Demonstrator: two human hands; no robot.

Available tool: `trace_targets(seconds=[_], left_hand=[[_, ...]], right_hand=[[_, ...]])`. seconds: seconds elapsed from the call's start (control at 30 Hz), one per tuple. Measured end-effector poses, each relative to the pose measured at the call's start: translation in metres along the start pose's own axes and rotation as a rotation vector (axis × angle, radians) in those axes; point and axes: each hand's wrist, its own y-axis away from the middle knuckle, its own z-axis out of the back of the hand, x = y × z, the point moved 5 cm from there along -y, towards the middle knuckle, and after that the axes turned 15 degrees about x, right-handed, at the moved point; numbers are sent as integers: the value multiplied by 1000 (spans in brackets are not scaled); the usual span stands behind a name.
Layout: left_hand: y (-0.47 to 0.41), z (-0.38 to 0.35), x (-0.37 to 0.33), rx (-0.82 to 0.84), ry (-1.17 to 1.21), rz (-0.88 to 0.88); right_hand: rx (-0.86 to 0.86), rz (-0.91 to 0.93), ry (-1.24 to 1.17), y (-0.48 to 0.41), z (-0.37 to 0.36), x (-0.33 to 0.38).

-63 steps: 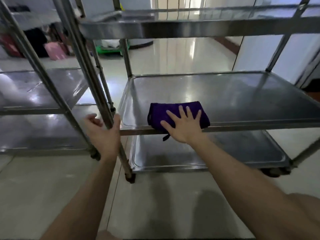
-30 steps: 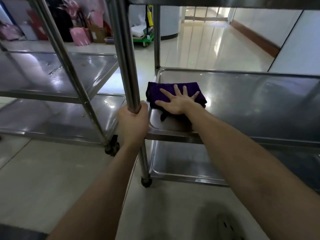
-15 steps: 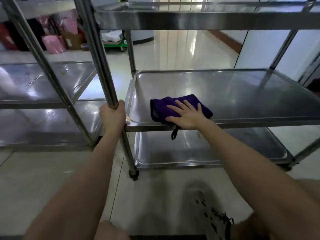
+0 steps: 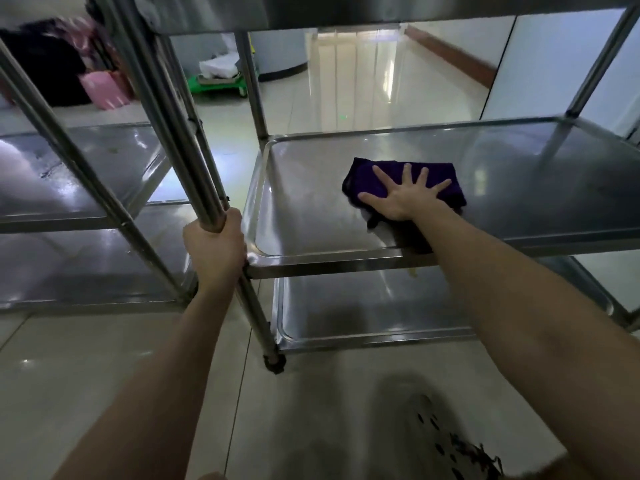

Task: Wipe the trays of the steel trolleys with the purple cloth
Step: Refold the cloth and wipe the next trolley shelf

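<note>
A folded purple cloth (image 4: 446, 173) lies on the middle tray (image 4: 519, 188) of the steel trolley in front of me. My right hand (image 4: 401, 197) lies flat on the cloth with fingers spread, pressing it onto the steel. My left hand (image 4: 214, 247) is wrapped around the trolley's near left upright post (image 4: 173, 109), just above the tray's corner. The bottom tray (image 4: 363, 306) sits below, and the top tray's underside (image 4: 346, 8) runs along the upper edge of the view.
A second steel trolley (image 4: 79, 174) with two visible trays stands close on the left. A pink bag (image 4: 104, 88) and a green dolly (image 4: 218, 83) sit on the shiny tiled floor behind. My shoe (image 4: 450, 445) is at the bottom.
My right hand has slid the cloth from the tray's front edge farther in and to the right. My left hand keeps its grip on the post.
</note>
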Motion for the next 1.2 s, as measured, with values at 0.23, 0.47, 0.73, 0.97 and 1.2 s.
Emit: trace_targets(seconds=[0.23, 0.47, 0.73, 0.97, 1.2], left_hand=[[-1, -2, 3, -13, 22, -67], [-5, -3, 1, -9, 37, -61], [1, -4, -2, 59, 16, 16], [-4, -2, -1, 108, 0, 83], [66, -17, -38, -303, -422, -397]], right_hand=[[-6, 165, 90, -45, 19, 138], [-17, 371, 141, -6, -18, 218], [32, 485, 97, 83, -69, 149], [4, 270, 5, 99, -57, 6], [-46, 110, -31, 118, -58, -28]])
